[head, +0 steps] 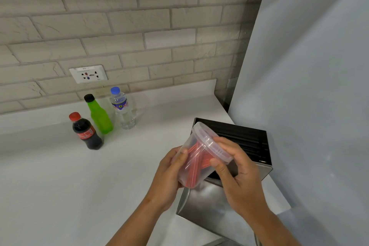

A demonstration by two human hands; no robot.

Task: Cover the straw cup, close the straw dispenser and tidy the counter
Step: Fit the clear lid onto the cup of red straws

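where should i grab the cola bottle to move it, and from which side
Grip the cola bottle around its labelled middle, coming in from the front right. It stands upright and nearest of the three, with the green bottle close behind it, so that side looks clear.

- The clear straw cup (196, 158), holding red straws and wearing its lid, is tilting above the counter.
- The steel straw dispenser (235, 152) is standing open, showing black straws.
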